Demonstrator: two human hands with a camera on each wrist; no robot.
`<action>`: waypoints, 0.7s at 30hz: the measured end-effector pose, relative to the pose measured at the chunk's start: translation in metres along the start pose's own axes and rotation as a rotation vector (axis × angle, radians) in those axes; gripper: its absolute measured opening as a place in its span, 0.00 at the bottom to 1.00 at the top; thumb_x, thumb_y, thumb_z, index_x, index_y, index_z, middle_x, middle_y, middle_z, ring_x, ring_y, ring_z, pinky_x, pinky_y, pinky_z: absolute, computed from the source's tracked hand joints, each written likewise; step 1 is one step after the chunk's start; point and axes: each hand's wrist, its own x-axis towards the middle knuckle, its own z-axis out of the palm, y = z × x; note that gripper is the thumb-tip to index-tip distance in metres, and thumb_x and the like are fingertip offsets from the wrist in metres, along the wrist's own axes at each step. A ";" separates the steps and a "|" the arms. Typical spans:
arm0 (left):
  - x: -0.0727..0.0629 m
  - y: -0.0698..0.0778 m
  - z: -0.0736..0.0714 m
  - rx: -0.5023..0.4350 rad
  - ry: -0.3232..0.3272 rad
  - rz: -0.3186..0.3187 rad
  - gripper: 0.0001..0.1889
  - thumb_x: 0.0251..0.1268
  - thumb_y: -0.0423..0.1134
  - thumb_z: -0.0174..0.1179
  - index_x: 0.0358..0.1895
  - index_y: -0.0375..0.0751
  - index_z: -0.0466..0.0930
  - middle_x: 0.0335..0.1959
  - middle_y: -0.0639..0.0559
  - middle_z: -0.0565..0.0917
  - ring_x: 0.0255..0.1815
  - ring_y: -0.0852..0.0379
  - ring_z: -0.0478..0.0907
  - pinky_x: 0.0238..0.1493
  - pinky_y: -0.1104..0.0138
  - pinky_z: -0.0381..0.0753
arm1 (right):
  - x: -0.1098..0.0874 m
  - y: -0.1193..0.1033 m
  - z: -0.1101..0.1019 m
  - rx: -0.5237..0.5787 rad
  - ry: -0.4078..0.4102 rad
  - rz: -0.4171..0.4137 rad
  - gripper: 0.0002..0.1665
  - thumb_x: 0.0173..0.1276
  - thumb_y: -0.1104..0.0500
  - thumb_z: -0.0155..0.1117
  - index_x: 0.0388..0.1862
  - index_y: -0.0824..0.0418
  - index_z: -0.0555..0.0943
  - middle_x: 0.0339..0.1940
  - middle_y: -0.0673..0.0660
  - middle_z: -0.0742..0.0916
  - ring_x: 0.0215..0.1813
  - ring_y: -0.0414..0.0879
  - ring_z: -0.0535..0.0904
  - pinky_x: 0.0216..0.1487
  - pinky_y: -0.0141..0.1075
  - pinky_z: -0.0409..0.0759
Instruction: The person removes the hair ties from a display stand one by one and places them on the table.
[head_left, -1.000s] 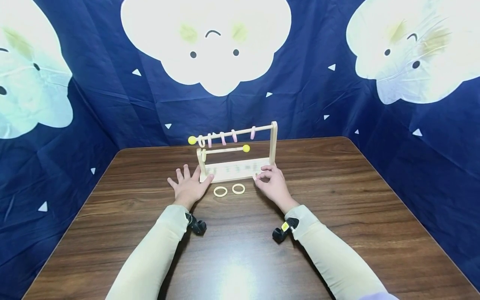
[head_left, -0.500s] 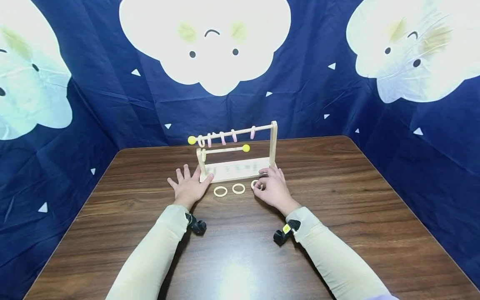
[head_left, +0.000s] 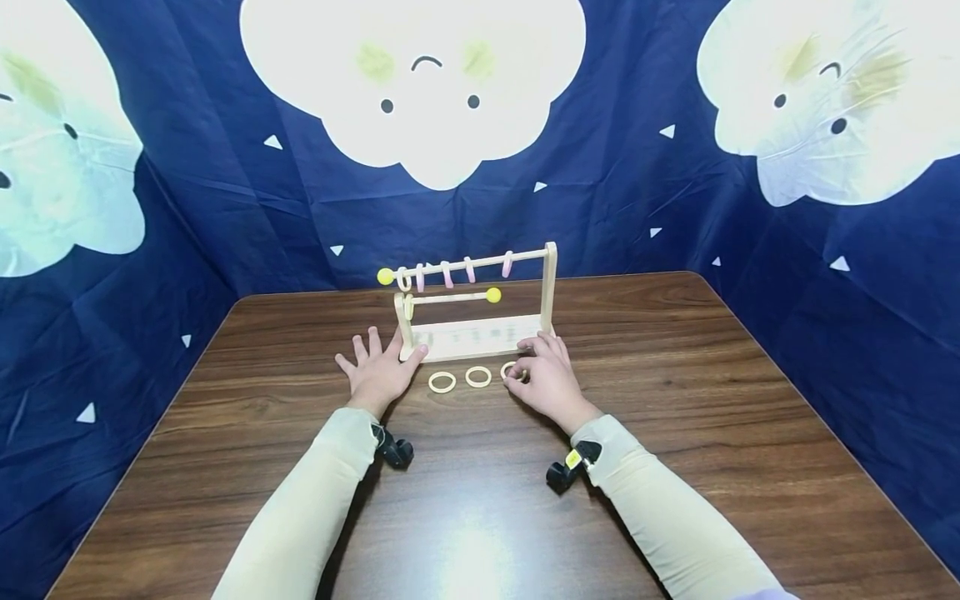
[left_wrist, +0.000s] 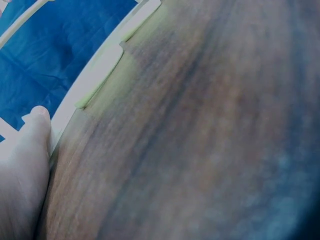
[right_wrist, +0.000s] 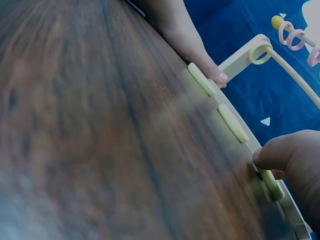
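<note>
A wooden rack (head_left: 468, 343) with two rods stands on the table, yellow balls at the rod ends. My left hand (head_left: 378, 379) rests beside its left end, fingers spread and thumb touching the base. With thumb and index finger, my right hand (head_left: 550, 377) pinches the edge of a pale yellow ring (right_wrist: 272, 186) lying flat before the base's right part; the fingers cover part of it. Two similar rings lie in line to its left, a middle ring (head_left: 478, 387) and a left ring (head_left: 442, 392). In the left wrist view the left thumb (left_wrist: 35, 135) shows beside the base.
Several pink rings (head_left: 447, 275) and one pale ring (head_left: 404, 280) hang on the upper rod. Another pale ring (head_left: 408, 307) sits at the lower rod's left end. Behind the wooden table (head_left: 675, 375) hangs a blue cloth (head_left: 615, 217) with white clouds.
My right hand has come slightly down toward me, bringing the third ring from the base's edge to the table beside the other two. The left hand has stayed in place.
</note>
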 end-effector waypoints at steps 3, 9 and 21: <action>0.000 0.000 0.001 -0.004 0.011 0.005 0.48 0.66 0.81 0.26 0.83 0.57 0.47 0.81 0.30 0.36 0.79 0.26 0.26 0.64 0.26 0.18 | -0.001 0.000 0.000 0.007 0.010 -0.011 0.11 0.59 0.49 0.76 0.21 0.46 0.84 0.56 0.56 0.83 0.71 0.65 0.67 0.74 0.64 0.55; 0.001 0.000 0.002 0.004 0.011 0.001 0.49 0.65 0.82 0.24 0.83 0.56 0.48 0.82 0.31 0.37 0.80 0.26 0.27 0.64 0.26 0.19 | -0.002 -0.001 0.000 -0.002 0.016 -0.023 0.11 0.59 0.47 0.76 0.21 0.46 0.84 0.56 0.56 0.83 0.70 0.64 0.67 0.73 0.65 0.57; -0.002 0.000 0.001 0.000 0.010 0.018 0.53 0.61 0.84 0.29 0.83 0.57 0.42 0.81 0.30 0.37 0.79 0.26 0.28 0.64 0.25 0.20 | 0.017 -0.010 0.001 0.141 0.058 0.060 0.08 0.64 0.49 0.74 0.31 0.52 0.90 0.58 0.57 0.83 0.67 0.60 0.70 0.75 0.56 0.56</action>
